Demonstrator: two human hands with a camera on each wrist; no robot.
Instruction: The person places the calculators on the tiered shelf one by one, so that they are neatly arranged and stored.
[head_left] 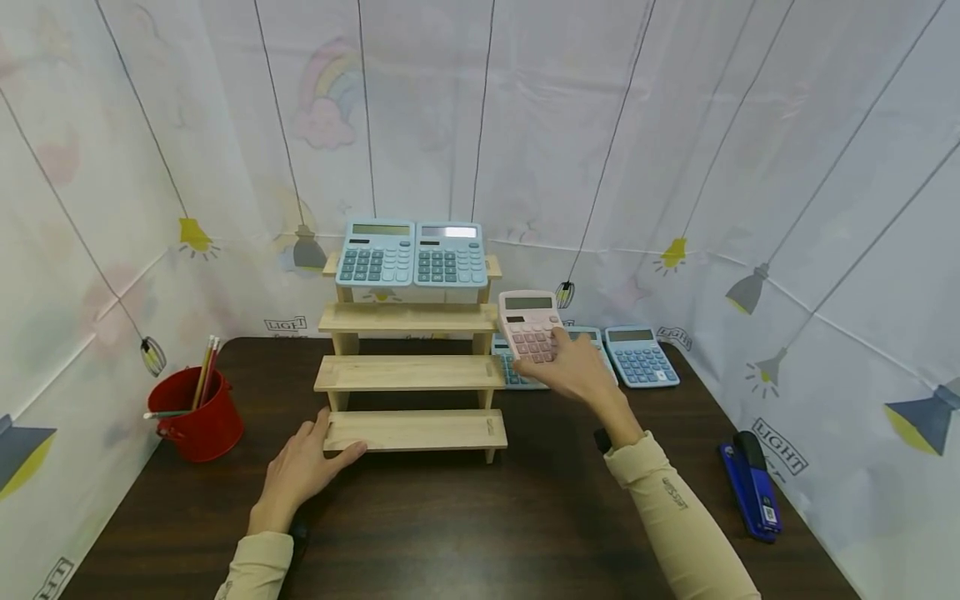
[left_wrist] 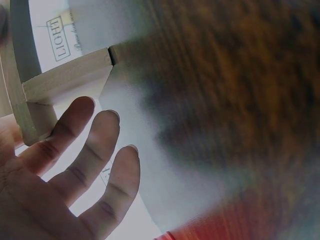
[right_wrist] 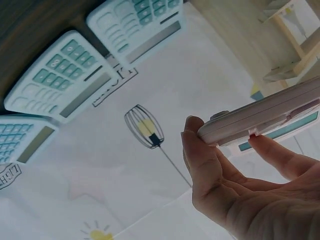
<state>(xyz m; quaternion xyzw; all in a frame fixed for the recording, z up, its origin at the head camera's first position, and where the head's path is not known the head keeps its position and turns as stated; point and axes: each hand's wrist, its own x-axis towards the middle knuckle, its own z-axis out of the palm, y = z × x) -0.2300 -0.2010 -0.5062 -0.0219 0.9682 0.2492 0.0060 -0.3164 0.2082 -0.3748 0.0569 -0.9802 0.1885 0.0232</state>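
Pinched in my right hand (head_left: 577,367) is a pink calculator (head_left: 527,312), raised beside the right side of a stepped wooden display stand (head_left: 408,317). Thumb and fingers hold it by its edges, as the right wrist view also shows. My left hand (head_left: 296,467) touches the left end of the stand's lowest step (head_left: 420,431), with its fingers spread and fairly straight. Two light blue calculators (head_left: 377,254) lean side by side on the top step. More blue calculators (head_left: 642,357) lie on the table behind my right hand, which partly covers them in the head view.
A red bucket (head_left: 217,425) with several pencils (head_left: 204,375) stands at the left on the dark wooden table (head_left: 450,525). Near the right edge lies a blue stapler (head_left: 752,487). A printed white cloth (head_left: 555,125) hangs around the back and sides.
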